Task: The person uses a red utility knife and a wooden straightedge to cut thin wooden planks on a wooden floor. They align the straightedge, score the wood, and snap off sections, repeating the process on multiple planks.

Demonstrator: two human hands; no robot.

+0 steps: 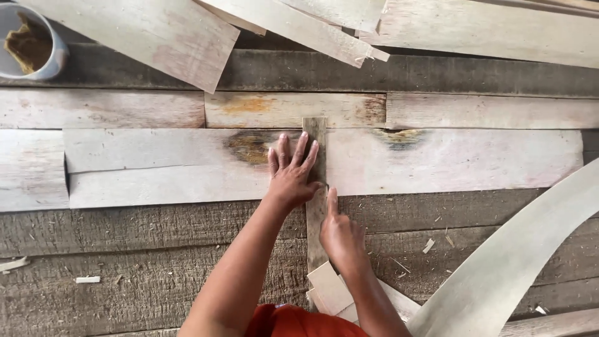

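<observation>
The left hand (292,176) is lying open and flat, fingers spread, pressing down where a narrow dark strip (316,187) is crossing a wide pale veneer sheet (437,162). The right hand (340,234) is sitting just below it, loosely curled with the forefinger stretched out along the strip's right edge; it is gripping nothing, only touching.

The strip is running straight away from the person, passing under the left palm's right side and ending just beyond the fingertips. As far as the view is showing, it is already lying in place across the sheet and is being pressed or smoothed down; its upper end and the stretch under the right hand are looking flat. Whether anything is holding it fast cannot be told.

Just behind the right wrist, small pale offcuts (329,288) are lying stacked. To the right a long curved veneer piece (511,262) is sweeping past. Far up-left of both hands a tub (50,59) of brownish paste is standing.
</observation>
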